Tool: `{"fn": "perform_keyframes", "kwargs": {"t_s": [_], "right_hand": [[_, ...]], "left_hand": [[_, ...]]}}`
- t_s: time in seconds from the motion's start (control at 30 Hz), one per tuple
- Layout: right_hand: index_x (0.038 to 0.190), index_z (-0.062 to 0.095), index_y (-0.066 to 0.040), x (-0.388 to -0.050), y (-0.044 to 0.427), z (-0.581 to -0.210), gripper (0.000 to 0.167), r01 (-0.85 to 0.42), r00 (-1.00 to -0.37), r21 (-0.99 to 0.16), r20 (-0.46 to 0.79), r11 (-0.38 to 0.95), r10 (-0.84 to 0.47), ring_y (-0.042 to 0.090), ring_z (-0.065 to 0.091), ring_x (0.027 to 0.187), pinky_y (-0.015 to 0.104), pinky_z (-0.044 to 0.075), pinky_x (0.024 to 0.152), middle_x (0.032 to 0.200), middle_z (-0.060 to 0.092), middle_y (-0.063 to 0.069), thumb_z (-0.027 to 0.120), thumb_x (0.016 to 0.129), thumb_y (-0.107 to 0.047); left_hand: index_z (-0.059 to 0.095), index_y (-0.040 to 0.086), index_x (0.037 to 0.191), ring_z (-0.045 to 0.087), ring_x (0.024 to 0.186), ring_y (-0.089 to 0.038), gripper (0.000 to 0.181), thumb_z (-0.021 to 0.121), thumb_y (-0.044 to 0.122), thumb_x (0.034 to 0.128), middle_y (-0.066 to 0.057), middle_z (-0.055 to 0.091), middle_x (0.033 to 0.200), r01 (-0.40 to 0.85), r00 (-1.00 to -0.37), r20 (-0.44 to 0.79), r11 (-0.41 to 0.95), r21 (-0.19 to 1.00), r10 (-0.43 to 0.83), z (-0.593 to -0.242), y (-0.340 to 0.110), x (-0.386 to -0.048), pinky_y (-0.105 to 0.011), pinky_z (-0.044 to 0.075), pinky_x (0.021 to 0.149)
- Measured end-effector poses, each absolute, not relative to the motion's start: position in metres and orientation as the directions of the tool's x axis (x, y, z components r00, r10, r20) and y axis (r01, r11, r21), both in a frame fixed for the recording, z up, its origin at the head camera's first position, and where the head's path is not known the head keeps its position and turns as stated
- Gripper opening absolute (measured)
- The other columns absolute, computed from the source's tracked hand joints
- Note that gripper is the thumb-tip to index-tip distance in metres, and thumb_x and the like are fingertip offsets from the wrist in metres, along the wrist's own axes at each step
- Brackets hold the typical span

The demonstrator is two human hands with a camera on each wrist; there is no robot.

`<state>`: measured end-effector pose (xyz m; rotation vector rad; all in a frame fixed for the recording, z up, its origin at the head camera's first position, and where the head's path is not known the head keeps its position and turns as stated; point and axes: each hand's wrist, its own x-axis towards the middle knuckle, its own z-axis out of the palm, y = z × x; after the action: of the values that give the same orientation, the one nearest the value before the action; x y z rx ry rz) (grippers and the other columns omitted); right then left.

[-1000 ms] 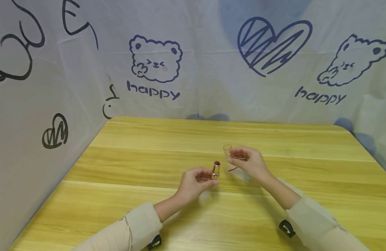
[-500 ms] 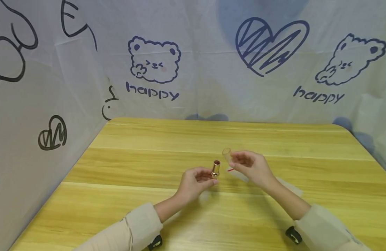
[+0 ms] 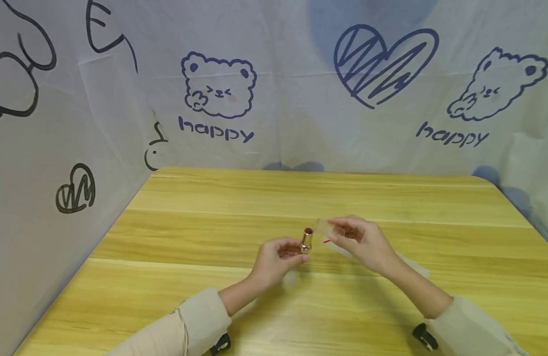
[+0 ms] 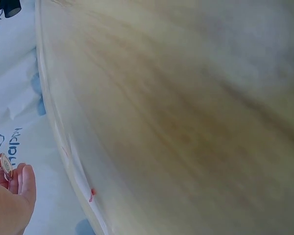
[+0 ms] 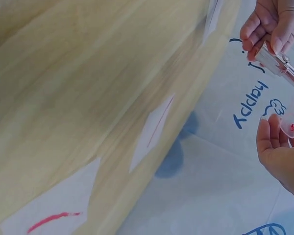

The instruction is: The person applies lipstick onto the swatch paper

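Upright in my left hand (image 3: 274, 259), a gold lipstick (image 3: 306, 240) with a dark red top is pinched between thumb and fingers. My right hand (image 3: 360, 240) holds a clear cap (image 3: 323, 227) by its side, tilted, just right of the lipstick and apart from it. In the right wrist view the lipstick's clear base (image 5: 270, 59) shows in the left hand, and the cap (image 5: 291, 126) has a red mark on it. The left wrist view catches only the round base end (image 4: 7, 166) of the lipstick beside the fingers.
Under the right hand lies a white paper strip (image 3: 342, 248) with a red stroke. Another strip (image 3: 414, 264) is partly behind the right forearm. The right wrist view shows a nearer red-marked paper (image 5: 54, 205). A printed cloth (image 3: 283, 99) hangs behind the wooden table (image 3: 189, 306).
My right hand has moved down and slightly right, and the cap has come lower, tipping over beside the lipstick's top. The left hand and lipstick have stayed nearly still.
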<state>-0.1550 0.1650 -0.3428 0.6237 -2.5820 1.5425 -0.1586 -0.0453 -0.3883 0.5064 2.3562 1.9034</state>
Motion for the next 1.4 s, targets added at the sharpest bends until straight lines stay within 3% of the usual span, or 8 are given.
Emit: {"fn": "perform_keyframes", "kwargs": {"t_s": [0.4,0.7,1.4], "right_hand": [[0.112,0.061,0.005,-0.157,0.166,-0.33,0.03,-0.487,-0.871,-0.739,0.371,0.465,-0.323,-0.002,0.057,0.078,0.016,0.053,0.071,0.092,0.067,0.015,0.066,0.083,0.001],[0.108,0.062,0.004,-0.161,0.161,-0.322,0.027,-0.553,-0.832,-0.709,0.437,0.438,-0.342,-0.001,0.056,0.078,0.016,0.052,0.07,0.091,0.067,0.014,0.068,0.082,0.0],[0.103,0.066,0.001,-0.166,0.146,-0.311,0.023,-0.517,-0.846,-0.73,0.353,0.447,-0.401,0.004,0.058,0.077,0.021,0.054,0.068,0.091,0.066,0.01,0.07,0.082,-0.006]], "left_hand": [[0.065,-0.011,0.096,0.068,0.082,-0.032,0.022,0.071,0.0,0.0786,-0.026,0.068,0.093,0.229,-0.938,0.164,0.191,0.955,0.304,-0.387,-0.047,-0.156,-0.02,0.056,0.068],[0.065,-0.011,0.096,0.068,0.083,-0.034,0.022,0.071,0.0,0.0781,-0.026,0.068,0.094,0.226,-0.936,0.161,0.186,0.956,0.313,-0.387,-0.045,-0.156,-0.019,0.056,0.069],[0.065,-0.011,0.099,0.068,0.085,-0.034,0.024,0.07,0.0,0.0788,-0.026,0.067,0.096,0.217,-0.932,0.154,0.165,0.962,0.329,-0.386,-0.04,-0.157,-0.02,0.057,0.07]]}}
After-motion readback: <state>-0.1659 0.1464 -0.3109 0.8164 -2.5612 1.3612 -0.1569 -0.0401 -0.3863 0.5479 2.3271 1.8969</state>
